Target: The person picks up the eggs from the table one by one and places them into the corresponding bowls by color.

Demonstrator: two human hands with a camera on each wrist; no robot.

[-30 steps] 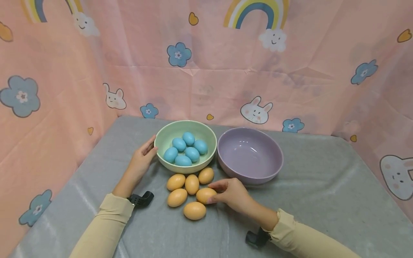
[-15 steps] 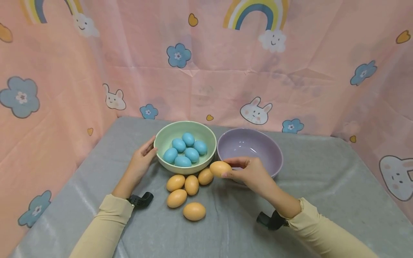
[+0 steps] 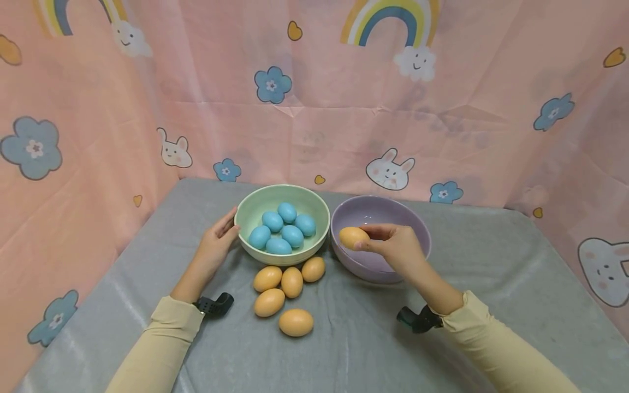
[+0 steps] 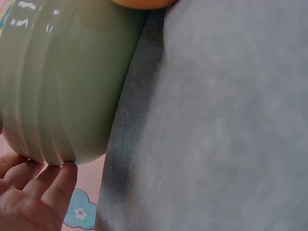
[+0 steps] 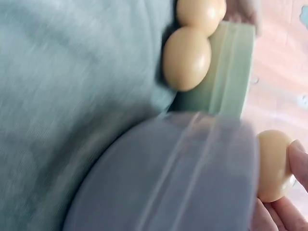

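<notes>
Slippage is the first risk in the head view: a yellow egg (image 3: 354,238) is pinched between the thumb and fingers of the right hand (image 3: 400,248) over the purple bowl (image 3: 378,207), and, its surface being smooth, it could be knocked against the glossy wall if the pinch were loosened. Six blue eggs (image 3: 272,221) are held in the green bowl (image 3: 255,207), against whose side the left hand (image 3: 216,243) is laid; if the bowl were pushed, the five other yellow eggs (image 3: 292,282), unsupported on the cloth before it, could be set rolling. A gray cloth (image 3: 491,284), slightly creased, is spread over the table, and the space is enclosed by a pink curtain (image 3: 334,131) printed with rainbows, rabbits and flowers. In the left wrist view, fingertips are rested on the green bowl's ridged wall, not wrapped round it. In the right wrist view, the pinched egg is partly hidden by the purple bowl's wall, so a bump could be caused by a low approach.
</notes>
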